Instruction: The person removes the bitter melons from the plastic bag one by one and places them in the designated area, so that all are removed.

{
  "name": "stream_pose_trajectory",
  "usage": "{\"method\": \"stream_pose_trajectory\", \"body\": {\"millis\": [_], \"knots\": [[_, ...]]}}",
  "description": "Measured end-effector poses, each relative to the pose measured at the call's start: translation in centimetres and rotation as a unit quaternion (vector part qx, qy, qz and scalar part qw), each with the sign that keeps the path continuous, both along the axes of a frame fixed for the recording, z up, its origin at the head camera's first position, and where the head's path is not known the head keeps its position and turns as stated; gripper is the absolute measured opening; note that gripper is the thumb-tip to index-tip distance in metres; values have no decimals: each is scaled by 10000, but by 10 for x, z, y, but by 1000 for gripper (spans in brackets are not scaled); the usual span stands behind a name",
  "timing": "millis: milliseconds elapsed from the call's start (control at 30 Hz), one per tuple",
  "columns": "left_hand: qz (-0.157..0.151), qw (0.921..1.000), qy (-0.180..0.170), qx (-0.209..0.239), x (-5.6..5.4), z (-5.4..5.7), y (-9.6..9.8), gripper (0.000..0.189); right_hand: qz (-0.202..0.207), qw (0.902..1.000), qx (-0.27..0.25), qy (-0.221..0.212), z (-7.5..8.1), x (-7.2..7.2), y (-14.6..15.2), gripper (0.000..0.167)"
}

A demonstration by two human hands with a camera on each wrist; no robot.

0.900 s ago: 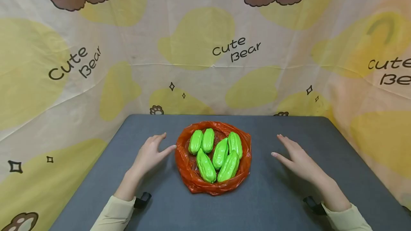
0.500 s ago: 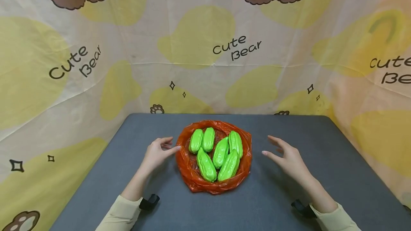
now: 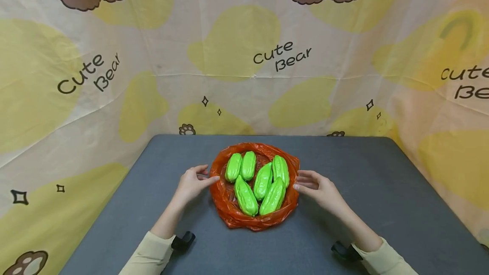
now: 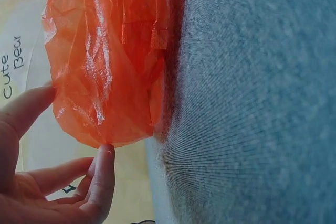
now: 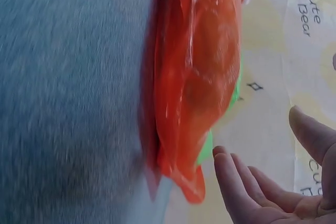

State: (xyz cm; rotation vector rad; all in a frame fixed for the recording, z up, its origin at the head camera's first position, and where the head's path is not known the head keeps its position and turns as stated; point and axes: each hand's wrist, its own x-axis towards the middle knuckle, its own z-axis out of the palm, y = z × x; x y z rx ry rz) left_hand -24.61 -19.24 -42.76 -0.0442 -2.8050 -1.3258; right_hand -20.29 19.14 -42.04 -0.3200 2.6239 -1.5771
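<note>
A red-orange plastic bag (image 3: 252, 224), its mouth rolled wide, sits on the table. Inside lie several bright green, ridged, elongated pieces that look like plastic fruit or vegetables (image 3: 245, 196). My left hand (image 3: 192, 185) is at the bag's left side, thumb over the rim. In the left wrist view, thumb and fingertip meet the bag (image 4: 100, 72) at separate spots, well spread. My right hand (image 3: 321, 190) is at the right rim, fingers extended. In the right wrist view, its thumb and fingers stand apart beside the bag (image 5: 199, 66), with no grip on it.
The grey table (image 3: 244, 253) has a far edge against a printed cloth backdrop (image 3: 244, 54) with bear lettering. Black straps (image 3: 183, 241) are worn on both wrists, below light sleeves (image 3: 149, 253).
Both hands have closed in on the bag. The right hand has moved left to its right rim, and the left hand slightly right onto its left rim. The bag has stayed put.
</note>
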Motion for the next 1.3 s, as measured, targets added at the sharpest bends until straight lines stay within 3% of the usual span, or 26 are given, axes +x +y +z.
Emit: {"method": "stream_pose_trajectory", "body": {"millis": [300, 800, 1100, 1300], "knots": [[-18, 9999, -88, 106, 0, -3, 1, 65, 157, 9993, -5, -351, -4, 0, -17, 59], [-98, 9996, -193, 167, -1, -3, 0, 61, 276, 9976, 306, -555, -16, -4, -33, 58], [-131, 9991, -241, 327, 0, -4, 0, 59, 115, 9952, 299, -926, -21, -8, -41, 66], [-155, 9987, -227, 431, 0, -5, 1, 60, -8, 9944, 485, -941, -21, -8, -46, 69]]}}
